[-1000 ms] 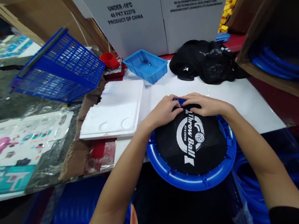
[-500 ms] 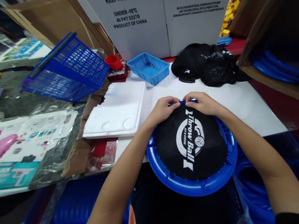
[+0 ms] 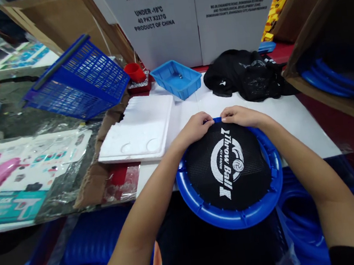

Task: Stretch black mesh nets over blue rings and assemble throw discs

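Note:
A round blue plastic ring (image 3: 237, 220) rests on the front edge of the white tabletop (image 3: 293, 124). A black mesh net (image 3: 207, 175) with white "Throw Ball" lettering is stretched across it. My left hand (image 3: 194, 128) and my right hand (image 3: 241, 116) meet at the far rim of the ring. The fingertips of both hands pinch the net's edge there against the blue rim.
A pile of black nets (image 3: 247, 74) lies behind the ring. A small blue tray (image 3: 176, 78), a red cup (image 3: 135, 72) and a white foam slab (image 3: 140, 130) are to the left. A tilted blue basket (image 3: 77, 82) is far left. A cardboard box of blue rings (image 3: 331, 70) stands right.
Both hands slid from the net's top surface out to the far rim. The net now lies flatter and more of the blue rim shows at the far right.

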Demonstrator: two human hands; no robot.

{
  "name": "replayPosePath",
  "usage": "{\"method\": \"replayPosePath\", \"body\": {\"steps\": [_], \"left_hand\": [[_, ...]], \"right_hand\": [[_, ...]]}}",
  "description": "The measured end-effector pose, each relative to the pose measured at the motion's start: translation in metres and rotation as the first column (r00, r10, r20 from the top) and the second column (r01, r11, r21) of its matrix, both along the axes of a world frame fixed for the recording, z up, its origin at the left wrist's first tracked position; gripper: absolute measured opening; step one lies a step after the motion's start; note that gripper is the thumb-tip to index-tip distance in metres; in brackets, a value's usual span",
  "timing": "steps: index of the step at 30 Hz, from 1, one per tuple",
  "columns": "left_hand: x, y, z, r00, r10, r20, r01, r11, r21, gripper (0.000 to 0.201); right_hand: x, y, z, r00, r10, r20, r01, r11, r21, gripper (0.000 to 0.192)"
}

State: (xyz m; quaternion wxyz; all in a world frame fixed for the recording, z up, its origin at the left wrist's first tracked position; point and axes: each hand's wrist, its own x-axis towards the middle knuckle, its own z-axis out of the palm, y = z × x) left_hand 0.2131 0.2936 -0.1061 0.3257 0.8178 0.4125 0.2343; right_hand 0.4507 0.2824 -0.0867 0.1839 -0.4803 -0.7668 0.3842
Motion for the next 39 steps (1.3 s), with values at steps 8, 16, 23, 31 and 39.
{"method": "replayPosePath", "body": {"steps": [8, 16, 23, 31, 39], "left_hand": [[-0.001, -0.003, 0.005, 0.999, -0.050, -0.020, 0.051, 0.998, 0.045, 0.019], [0.000, -0.013, 0.007, 0.977, -0.214, -0.002, 0.209, 0.953, 0.220, 0.014], [0.001, -0.016, 0.004, 0.978, -0.192, -0.086, 0.208, 0.942, 0.265, 0.018], [0.000, -0.020, 0.010, 0.970, -0.210, -0.126, 0.237, 0.936, 0.262, 0.026], [0.000, -0.019, 0.008, 0.954, -0.206, -0.220, 0.268, 0.914, 0.306, 0.029]], "right_hand": [[-0.013, -0.022, -0.004, 0.984, -0.139, 0.114, 0.090, 0.930, 0.355, 0.014], [-0.013, -0.011, 0.001, 0.971, -0.097, 0.219, 0.043, 0.970, 0.241, 0.016], [-0.011, -0.008, 0.003, 0.964, -0.112, 0.243, 0.038, 0.957, 0.288, 0.019], [-0.017, -0.016, 0.006, 0.932, -0.163, 0.324, 0.059, 0.949, 0.309, 0.016], [-0.004, 0.001, 0.005, 0.971, 0.016, 0.237, -0.054, 0.986, 0.155, 0.014]]}}
